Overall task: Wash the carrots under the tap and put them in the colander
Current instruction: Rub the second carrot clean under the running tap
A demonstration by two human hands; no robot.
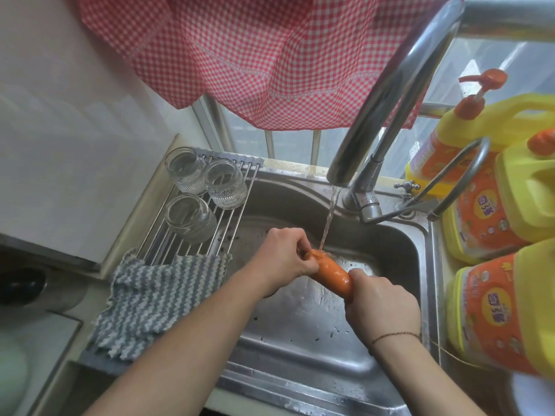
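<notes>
The stainless steel sink [300, 331] fills most of what I see below me, its basin wet and speckled with small dark bits. Above it the red checked curtain [255, 55] hangs across the window, and the chrome tap [399, 94] arches down from the right with a thin stream of water [329, 217] running from its spout. On my right stand three big yellow detergent jugs [492, 187], crowded against the sink's edge. On my left a wire drying rack [192, 235] bridges the basin's end, with a grey striped dishcloth [150, 298] draped over its near part and three glass jars [207, 187] lying on its far part. My left hand [285, 259] and my right hand [381, 304] hold one carrot [333, 273] between them, over the middle of the basin and right under the stream, which lands on its upper end. My left fingers are curled and pinch that wet end, rubbing at it as far as I can judge; my right fingers are wrapped around the lower end, hiding it. So I reckon I am mid-wash on this carrot. No colander shows anywhere, and I see no other carrots, washed or waiting, so I cannot tell how many are done; this one has yet to go into the colander.
</notes>
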